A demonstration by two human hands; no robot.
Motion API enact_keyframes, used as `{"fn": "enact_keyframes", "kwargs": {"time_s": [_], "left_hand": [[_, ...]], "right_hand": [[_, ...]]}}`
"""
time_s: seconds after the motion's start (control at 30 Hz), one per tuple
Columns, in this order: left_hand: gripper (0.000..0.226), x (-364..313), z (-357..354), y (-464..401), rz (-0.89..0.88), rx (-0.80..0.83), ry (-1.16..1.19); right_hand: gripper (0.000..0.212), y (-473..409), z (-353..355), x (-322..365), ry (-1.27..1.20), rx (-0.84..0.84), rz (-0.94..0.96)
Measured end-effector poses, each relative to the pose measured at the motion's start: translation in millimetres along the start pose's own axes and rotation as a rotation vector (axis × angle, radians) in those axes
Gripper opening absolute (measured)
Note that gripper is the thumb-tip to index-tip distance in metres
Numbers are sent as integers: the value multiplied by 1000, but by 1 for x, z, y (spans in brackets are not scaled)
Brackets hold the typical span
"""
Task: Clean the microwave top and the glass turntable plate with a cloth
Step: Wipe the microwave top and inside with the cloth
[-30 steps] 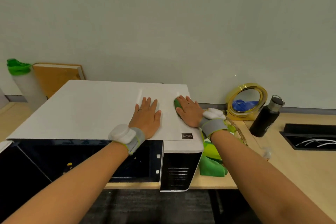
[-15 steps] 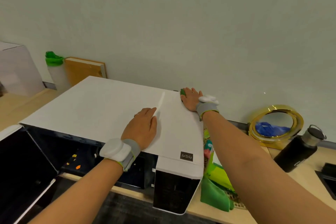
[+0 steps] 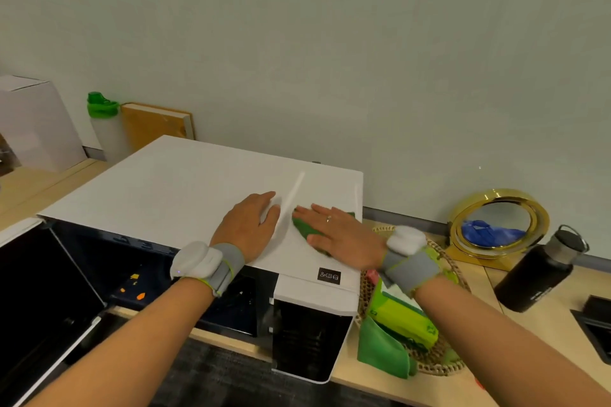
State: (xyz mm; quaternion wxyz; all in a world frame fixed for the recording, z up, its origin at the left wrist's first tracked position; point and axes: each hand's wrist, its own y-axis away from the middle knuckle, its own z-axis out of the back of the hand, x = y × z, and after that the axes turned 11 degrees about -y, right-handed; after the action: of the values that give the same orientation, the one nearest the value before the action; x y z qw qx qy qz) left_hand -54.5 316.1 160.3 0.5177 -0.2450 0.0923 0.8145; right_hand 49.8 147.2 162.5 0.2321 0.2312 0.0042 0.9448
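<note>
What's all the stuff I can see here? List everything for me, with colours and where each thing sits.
microwave: one, white top, dark front, on the counter, door open at left
cloth: one, green, on the microwave top under the right hand
second cloth: one, green, hanging over the basket edge
basket: one, woven tan, right of the microwave, holding green packets
mirror: one, gold rim, against the wall
flask: one, black, right of the mirror
bottle: one, clear with green lid, behind the microwave
board: one, wooden, leaning on the wall
box: one, white, far left
left hand: flat on the microwave top
right hand: flat, pressing the cloth
</note>
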Motion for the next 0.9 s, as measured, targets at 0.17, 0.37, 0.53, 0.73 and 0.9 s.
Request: {"fn": "enact_keyframes", "kwargs": {"time_s": [0.17,0.37,0.53,0.73,0.9], "left_hand": [[63,-2,6,4,9,-9,191],[47,-5,8,6,14,-44,219],[48,-6,7,7,-11,-45,173],[49,-3,6,6,-10,-38,199],[48,-2,5,4,-5,-41,214]], "right_hand": [[54,-68,22,-25,67,-121,-224],[55,-66,15,-4,43,-106,-201],[55,6,-10,25,20,-15,-36],[56,57,-34,55,43,-42,38],[57,38,-48,77,77,-50,50]]}}
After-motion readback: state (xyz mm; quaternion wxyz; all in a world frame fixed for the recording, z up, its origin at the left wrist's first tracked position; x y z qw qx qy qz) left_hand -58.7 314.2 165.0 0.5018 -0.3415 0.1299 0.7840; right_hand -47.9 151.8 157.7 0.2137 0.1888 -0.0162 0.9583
